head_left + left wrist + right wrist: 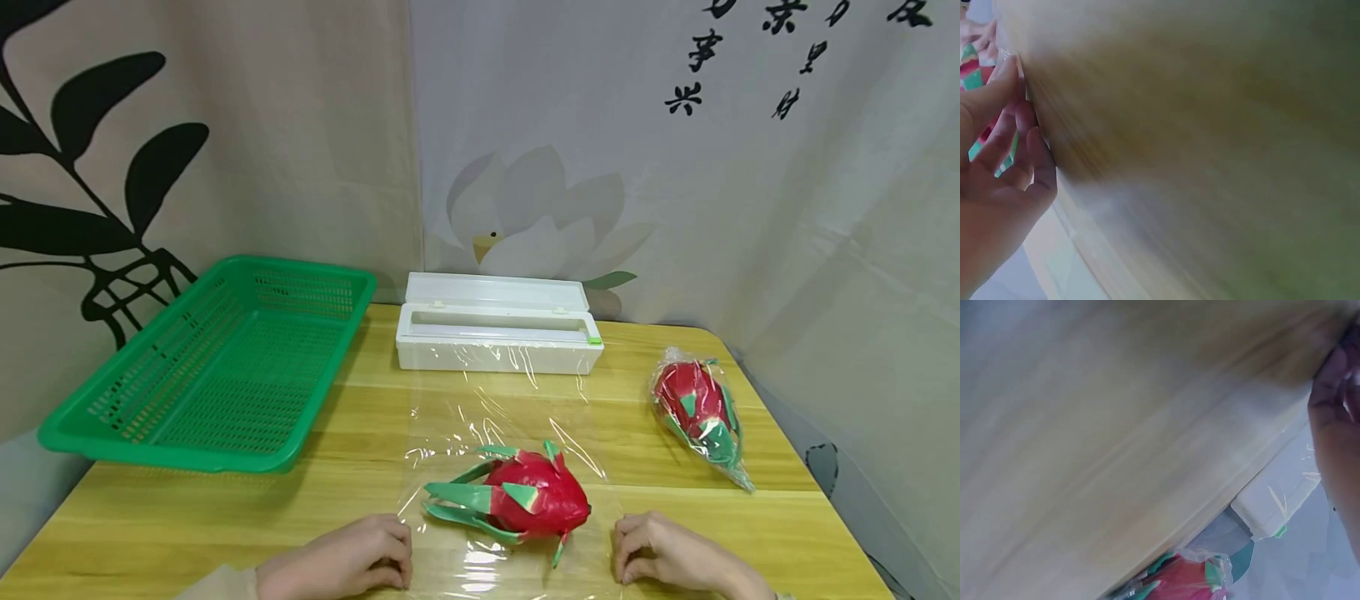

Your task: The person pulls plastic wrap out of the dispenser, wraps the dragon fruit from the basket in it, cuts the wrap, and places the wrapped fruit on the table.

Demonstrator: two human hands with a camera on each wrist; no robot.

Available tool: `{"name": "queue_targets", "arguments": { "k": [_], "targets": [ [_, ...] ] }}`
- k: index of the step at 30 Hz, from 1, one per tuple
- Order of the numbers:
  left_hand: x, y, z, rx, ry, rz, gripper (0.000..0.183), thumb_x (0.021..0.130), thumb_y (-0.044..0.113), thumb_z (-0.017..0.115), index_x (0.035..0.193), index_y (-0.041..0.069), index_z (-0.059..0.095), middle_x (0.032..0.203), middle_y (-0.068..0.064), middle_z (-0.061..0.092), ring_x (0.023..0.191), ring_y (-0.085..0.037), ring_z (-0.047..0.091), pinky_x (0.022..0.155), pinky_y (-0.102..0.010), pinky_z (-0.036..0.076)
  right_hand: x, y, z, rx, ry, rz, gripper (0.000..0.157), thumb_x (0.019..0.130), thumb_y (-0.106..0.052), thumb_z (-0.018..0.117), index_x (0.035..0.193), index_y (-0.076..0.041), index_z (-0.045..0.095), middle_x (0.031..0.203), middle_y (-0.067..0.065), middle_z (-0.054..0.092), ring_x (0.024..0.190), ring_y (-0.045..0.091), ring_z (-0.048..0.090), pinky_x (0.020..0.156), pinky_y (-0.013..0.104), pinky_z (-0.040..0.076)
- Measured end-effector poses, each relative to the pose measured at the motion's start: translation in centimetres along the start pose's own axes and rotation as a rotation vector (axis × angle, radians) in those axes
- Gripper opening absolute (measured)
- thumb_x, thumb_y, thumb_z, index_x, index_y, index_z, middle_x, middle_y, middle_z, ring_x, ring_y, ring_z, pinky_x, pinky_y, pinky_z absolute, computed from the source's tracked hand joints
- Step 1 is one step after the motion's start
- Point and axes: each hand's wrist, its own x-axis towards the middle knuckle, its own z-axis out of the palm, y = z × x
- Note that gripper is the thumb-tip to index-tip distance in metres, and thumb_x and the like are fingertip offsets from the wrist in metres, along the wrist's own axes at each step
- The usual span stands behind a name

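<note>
At the near side of the tabletop [337, 492], my L hand [356, 557] has its fingers [396, 533] curled, pinching the film [487, 429] by its left edge; R hand [663, 550] does likewise at the right edge, prob. so the sheet lies flat & taut. Fruit [536, 496] lies on its side on the film btwn my hands, green end left, prob. placed there so there's spare film either side. Film runs back to the box [420, 354], far centre, lid [495, 290] up, prob. set square-on so it pulls straight. Bagged fruit [693, 400] at right, basket [262, 350] at left, both off the film, presumably out of the way. No brand or label legible on box. Only writing: black Chinese chars. [703, 50] on the cloth [675, 208] behind, e.g. 事 & 兴; top ones cut off.
</note>
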Motion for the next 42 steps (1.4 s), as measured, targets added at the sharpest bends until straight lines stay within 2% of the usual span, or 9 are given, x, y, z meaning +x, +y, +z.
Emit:
{"name": "queue_targets", "arguments": {
  "k": [4, 7, 11, 14, 17, 24, 31, 37, 42],
  "targets": [
    [0.0, -0.1, 0.0, -0.026, 0.029, 0.019, 0.01, 0.091, 0.024, 0.059, 0.084, 0.021, 0.065, 0.083, 0.014, 0.059, 0.082, 0.009, 0.05, 0.073, -0.006, 0.044, 0.1, -0.3, -0.2, -0.019, 0.021, -0.039, 0.008, 0.09, -0.016, 0.061, 0.089, -0.019, 0.069, 0.088, -0.003, 0.064, 0.084, -0.006, 0.055, 0.072, 0.016, 0.051],
    [0.0, -0.2, -0.2, -0.148, 0.065, 0.008, 0.008, 0.092, 0.021, 0.056, 0.087, 0.019, 0.062, 0.083, 0.009, 0.06, 0.082, 0.008, 0.05, 0.072, -0.009, 0.046, 0.2, -0.5, -0.7, -0.032, 0.063, -0.095, 0.008, 0.089, -0.011, 0.062, 0.089, -0.017, 0.067, 0.089, 0.0, 0.064, 0.083, -0.001, 0.058, 0.072, 0.017, 0.052],
    [0.3, 0.1, -0.8, -0.326, 0.127, -0.045, 0.006, 0.093, 0.016, 0.055, 0.089, 0.015, 0.059, 0.083, 0.002, 0.061, 0.081, 0.008, 0.049, 0.068, -0.014, 0.049, 0.3, -0.7, -1.6, -0.061, 0.135, -0.168, 0.013, 0.085, -0.003, 0.064, 0.09, -0.015, 0.064, 0.087, 0.001, 0.064, 0.081, 0.004, 0.06, 0.07, 0.017, 0.052],
    [1.0, 0.5, -1.6, -0.388, 0.183, -0.103, 0.006, 0.094, 0.016, 0.054, 0.09, 0.014, 0.058, 0.082, -0.003, 0.061, 0.08, 0.007, 0.048, 0.067, -0.016, 0.05, 0.5, -1.0, -2.2, -0.078, 0.191, -0.188, 0.016, 0.084, 0.001, 0.064, 0.091, -0.014, 0.062, 0.086, 0.0, 0.063, 0.08, 0.005, 0.06, 0.069, 0.018, 0.052],
    [1.9, 0.8, -2.2, -0.411, 0.238, -0.167, 0.008, 0.095, 0.018, 0.054, 0.09, 0.014, 0.058, 0.082, -0.005, 0.062, 0.08, 0.004, 0.049, 0.069, -0.018, 0.05, 1.0, -1.6, -2.5, -0.065, 0.254, -0.131, 0.014, 0.087, -0.002, 0.062, 0.092, -0.016, 0.061, 0.086, -0.002, 0.063, 0.08, 0.004, 0.06, 0.07, 0.019, 0.053],
    [4.3, 1.0, -2.1, -0.334, 0.398, -0.31, 0.013, 0.094, 0.024, 0.054, 0.089, 0.014, 0.06, 0.084, 0.002, 0.059, 0.077, 0.001, 0.049, 0.068, -0.018, 0.047, 2.8, -2.2, -1.9, -0.015, 0.462, -0.008, 0.014, 0.089, -0.002, 0.061, 0.093, -0.015, 0.063, 0.084, 0.0, 0.064, 0.076, 0.007, 0.06, 0.067, 0.02, 0.053],
    [6.8, 1.2, -1.2, -0.176, 0.563, -0.459, 0.004, 0.092, 0.01, 0.059, 0.088, 0.011, 0.061, 0.083, 0.007, 0.055, 0.075, 0.0, 0.049, 0.064, -0.016, 0.048, 4.7, -2.5, -0.6, -0.142, 0.678, 0.036, 0.017, 0.08, 0.0, 0.07, 0.088, -0.015, 0.067, 0.081, -0.001, 0.058, 0.072, 0.002, 0.051, 0.061, 0.018, 0.048],
    [8.4, 1.2, -0.6, -0.148, 0.596, -0.548, 0.005, 0.086, 0.003, 0.064, 0.088, 0.007, 0.065, 0.082, 0.004, 0.061, 0.075, -0.004, 0.052, 0.066, -0.016, 0.049, 5.2, -3.2, 0.0, -0.136, 0.757, 0.09, 0.021, 0.076, 0.004, 0.072, 0.086, -0.015, 0.07, 0.081, -0.001, 0.063, 0.071, -0.001, 0.056, 0.06, 0.017, 0.053],
    [8.9, 1.2, -0.3, -0.156, 0.599, -0.543, 0.009, 0.084, -0.001, 0.065, 0.089, 0.005, 0.068, 0.081, -0.001, 0.066, 0.072, -0.003, 0.055, 0.063, -0.015, 0.05, 5.2, -3.5, 0.4, -0.112, 0.792, 0.052, 0.022, 0.078, 0.007, 0.07, 0.089, -0.012, 0.07, 0.085, 0.002, 0.067, 0.078, 0.002, 0.063, 0.07, 0.018, 0.056]
  ]
}}
